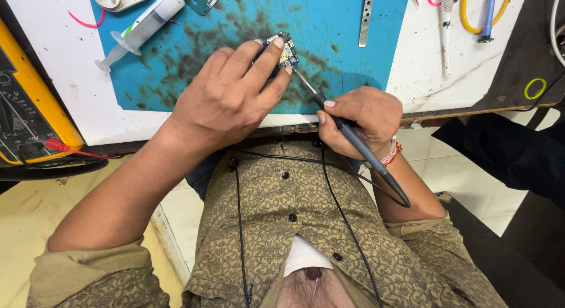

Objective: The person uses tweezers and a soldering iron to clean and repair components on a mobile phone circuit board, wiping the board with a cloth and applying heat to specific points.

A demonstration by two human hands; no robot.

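My left hand [226,96] presses a small circuit board [286,50] down onto a stained blue work mat [329,25], with thumb and fingers on the board's edges. My right hand [359,119] grips a dark pen-shaped soldering iron [353,140] like a pencil. Its metal tip [303,79] touches the near edge of the board. The iron's cable runs back across my patterned shirt.
A clear syringe [144,22] lies on the mat at the upper left. A yellow multimeter [29,108] with a red lead sits at the left. A metal pry tool [367,16], tweezers [446,31] and a screwdriver [487,16] lie at the top right. Another person's dark sleeve [506,149] is at the right.
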